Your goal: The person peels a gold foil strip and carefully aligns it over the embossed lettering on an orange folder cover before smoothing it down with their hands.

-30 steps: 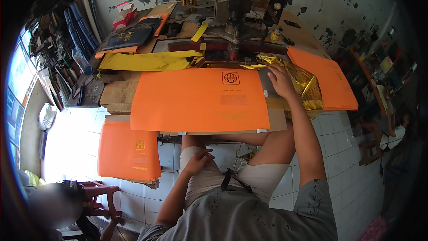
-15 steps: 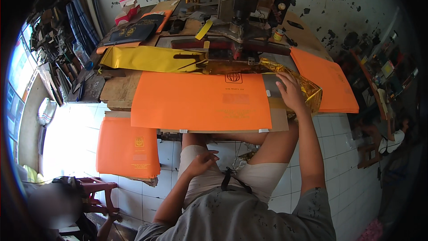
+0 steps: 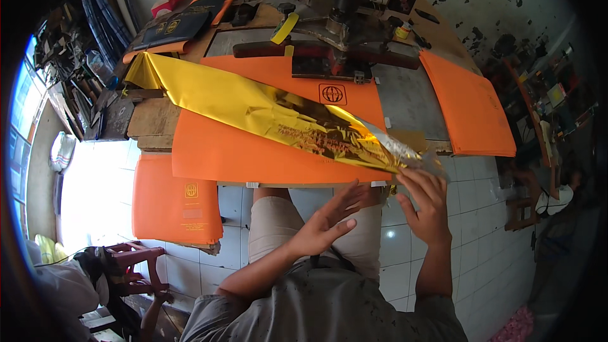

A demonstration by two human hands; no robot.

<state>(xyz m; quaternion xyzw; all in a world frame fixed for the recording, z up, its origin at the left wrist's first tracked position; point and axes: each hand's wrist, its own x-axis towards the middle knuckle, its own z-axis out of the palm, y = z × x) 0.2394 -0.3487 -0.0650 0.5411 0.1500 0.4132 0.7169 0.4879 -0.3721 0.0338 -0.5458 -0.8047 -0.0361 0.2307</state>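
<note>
A long strip of gold foil (image 3: pixel 240 98) slants across a large orange sheet (image 3: pixel 253 161), its near end crumpled and showing see-through lettering. My right hand (image 3: pixel 427 206) is at that crumpled end, fingertips bent onto the foil beside the table's front edge. My left hand (image 3: pixel 332 218) hovers just in front of the sheet's near edge, fingers stretched and thumb apart, with nothing in it. A printed black emblem (image 3: pixel 332 94) shows on the sheet, close to the press head (image 3: pixel 335 63). The foil hides part of the sheet's print.
Stacks of orange sheets stand at the right (image 3: pixel 468 107) and lower left (image 3: pixel 177 196). Dark blue folders (image 3: pixel 174 28) lie at the back left. A small yellow can (image 3: pixel 403 30) stands right of the press. A red stool (image 3: pixel 136 266) and another person's arm (image 3: pixel 152 320) are at the lower left.
The foil's right end has come toward me with my right hand, from beside the press to the table's front edge. More of the orange sheet shows. My left hand has risen and opened.
</note>
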